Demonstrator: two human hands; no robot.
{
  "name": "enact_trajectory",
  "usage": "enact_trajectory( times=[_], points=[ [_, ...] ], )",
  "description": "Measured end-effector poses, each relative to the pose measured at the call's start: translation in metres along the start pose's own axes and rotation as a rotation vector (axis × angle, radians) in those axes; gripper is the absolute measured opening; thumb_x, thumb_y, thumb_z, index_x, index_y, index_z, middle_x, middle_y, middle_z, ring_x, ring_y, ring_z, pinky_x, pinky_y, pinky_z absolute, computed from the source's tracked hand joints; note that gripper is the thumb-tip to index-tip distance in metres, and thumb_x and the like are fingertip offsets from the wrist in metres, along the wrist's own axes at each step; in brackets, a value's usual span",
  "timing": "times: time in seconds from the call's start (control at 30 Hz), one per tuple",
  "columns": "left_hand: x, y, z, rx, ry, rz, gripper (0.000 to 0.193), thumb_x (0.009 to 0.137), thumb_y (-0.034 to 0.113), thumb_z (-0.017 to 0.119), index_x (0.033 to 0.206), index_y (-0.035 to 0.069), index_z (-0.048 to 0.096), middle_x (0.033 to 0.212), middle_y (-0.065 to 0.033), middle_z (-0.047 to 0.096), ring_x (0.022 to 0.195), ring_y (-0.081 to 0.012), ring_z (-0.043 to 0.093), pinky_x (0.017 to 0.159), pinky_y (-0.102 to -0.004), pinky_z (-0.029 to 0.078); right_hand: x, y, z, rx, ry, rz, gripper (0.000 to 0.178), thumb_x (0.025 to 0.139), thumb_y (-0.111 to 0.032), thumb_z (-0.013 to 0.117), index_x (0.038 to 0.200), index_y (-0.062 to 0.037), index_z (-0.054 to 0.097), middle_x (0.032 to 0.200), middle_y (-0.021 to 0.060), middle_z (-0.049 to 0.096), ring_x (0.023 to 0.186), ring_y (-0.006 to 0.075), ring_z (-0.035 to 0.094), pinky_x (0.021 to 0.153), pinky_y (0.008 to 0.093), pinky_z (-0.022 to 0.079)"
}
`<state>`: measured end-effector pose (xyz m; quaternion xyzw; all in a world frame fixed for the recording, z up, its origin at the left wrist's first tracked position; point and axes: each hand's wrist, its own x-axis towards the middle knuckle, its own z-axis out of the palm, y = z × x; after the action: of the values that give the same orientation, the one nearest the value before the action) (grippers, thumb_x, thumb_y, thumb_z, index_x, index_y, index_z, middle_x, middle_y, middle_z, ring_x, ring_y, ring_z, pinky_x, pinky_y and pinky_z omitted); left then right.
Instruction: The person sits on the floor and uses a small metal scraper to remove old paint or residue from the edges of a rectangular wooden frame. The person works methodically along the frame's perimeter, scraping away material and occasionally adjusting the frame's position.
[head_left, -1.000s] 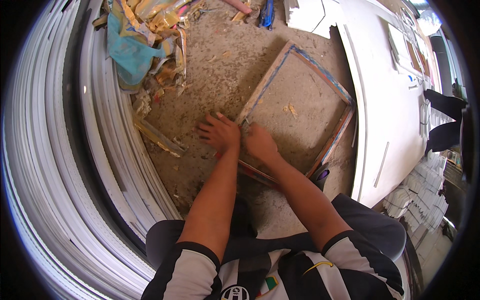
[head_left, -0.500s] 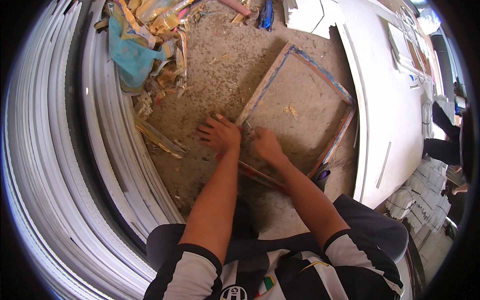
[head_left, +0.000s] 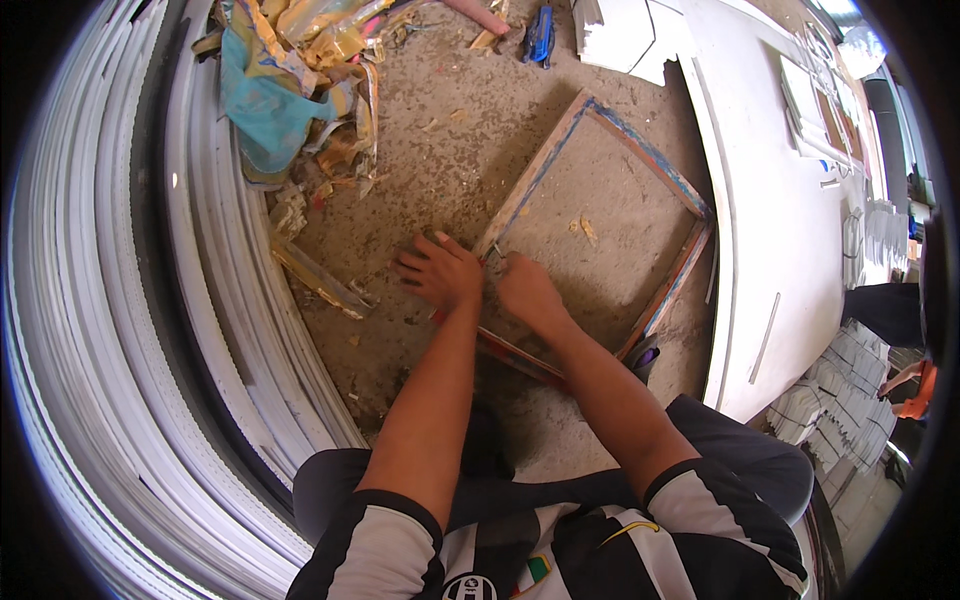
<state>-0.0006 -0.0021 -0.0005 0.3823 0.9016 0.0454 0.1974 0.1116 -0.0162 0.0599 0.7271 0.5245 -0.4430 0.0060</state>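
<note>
A wooden frame with worn blue and red paint lies tilted on the floor in front of me. At its left corner my left hand presses with fingers spread, the inner edge of the palm against the wood. My right hand is closed just inside that corner. From its fingers a thin metal-tipped tool reaches to the inner side of the frame; the rest of it is hidden in the grip, so its kind cannot be told.
Long white sheets stand stacked along my left. A heap of torn yellow and blue scraps lies far left, beside a blue tool. A large white panel borders the right, with bundled white strips and another person beyond.
My hands and the frame stay almost in place; the right hand has shifted very slightly. At the far right, the other person has moved, and an orange item now shows by their hand.
</note>
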Motion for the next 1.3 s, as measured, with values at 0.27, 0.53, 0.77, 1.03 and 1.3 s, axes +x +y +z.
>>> enact_trajectory(
  times=[0.27, 0.53, 0.77, 1.03, 1.3],
  points=[
    [-0.002, -0.002, 0.005, 0.031, -0.002, 0.018, 0.054, 0.110, 0.042, 0.027, 0.148, 0.005, 0.032, 0.154, -0.0355, 0.025, 0.148, -0.0580, 0.016, 0.112, -0.0723, 0.022, 0.012, 0.025, 0.031, 0.167, 0.107, -0.093, 0.020, 0.094, -0.012, 0.052, 0.099, 0.0037, 0.065, 0.093, 0.0330, 0.068, 0.094, 0.0499, 0.067, 0.083, 0.0565, 0.050],
    [-0.002, 0.000, 0.004, 0.069, 0.030, -0.002, 0.054, 0.111, 0.043, 0.025, 0.148, 0.005, 0.033, 0.154, -0.0331, 0.026, 0.149, -0.0551, 0.016, 0.114, -0.0698, 0.024, 0.022, 0.044, 0.023, 0.572, -0.146, -0.058, 0.033, 0.108, -0.025, 0.049, 0.089, 0.0002, 0.059, 0.065, 0.0075, 0.055, 0.052, 0.0175, 0.053, 0.051, 0.0372, 0.044],
    [-0.006, 0.010, -0.002, 0.043, 0.034, 0.019, 0.054, 0.111, 0.043, 0.024, 0.149, 0.005, 0.032, 0.154, -0.0332, 0.027, 0.149, -0.0549, 0.017, 0.114, -0.0696, 0.024, 0.029, 0.058, 0.027, 0.346, 0.107, -0.344, 0.029, 0.104, -0.021, 0.052, 0.095, 0.0046, 0.061, 0.073, 0.0204, 0.064, 0.066, 0.0336, 0.065, 0.066, 0.0465, 0.052],
    [-0.002, 0.001, 0.005, 0.071, 0.023, 0.011, 0.056, 0.110, 0.044, 0.025, 0.150, 0.005, 0.032, 0.153, -0.0352, 0.027, 0.149, -0.0551, 0.018, 0.113, -0.0684, 0.024, 0.036, 0.065, 0.043, 0.431, 0.082, -0.342, 0.029, 0.106, -0.022, 0.050, 0.090, 0.0009, 0.060, 0.072, 0.0150, 0.062, 0.059, 0.0276, 0.060, 0.059, 0.0428, 0.049],
    [-0.004, 0.006, -0.009, 0.073, -0.025, -0.026, 0.055, 0.110, 0.043, 0.024, 0.151, 0.007, 0.030, 0.155, -0.0329, 0.025, 0.149, -0.0537, 0.017, 0.115, -0.0681, 0.021, 0.017, 0.053, 0.012, 1.344, -0.699, 0.144, 0.032, 0.108, -0.039, 0.048, 0.094, -0.0118, 0.057, 0.057, 0.0020, 0.047, 0.038, 0.0124, 0.038, 0.037, 0.0305, 0.031]
  ],
)
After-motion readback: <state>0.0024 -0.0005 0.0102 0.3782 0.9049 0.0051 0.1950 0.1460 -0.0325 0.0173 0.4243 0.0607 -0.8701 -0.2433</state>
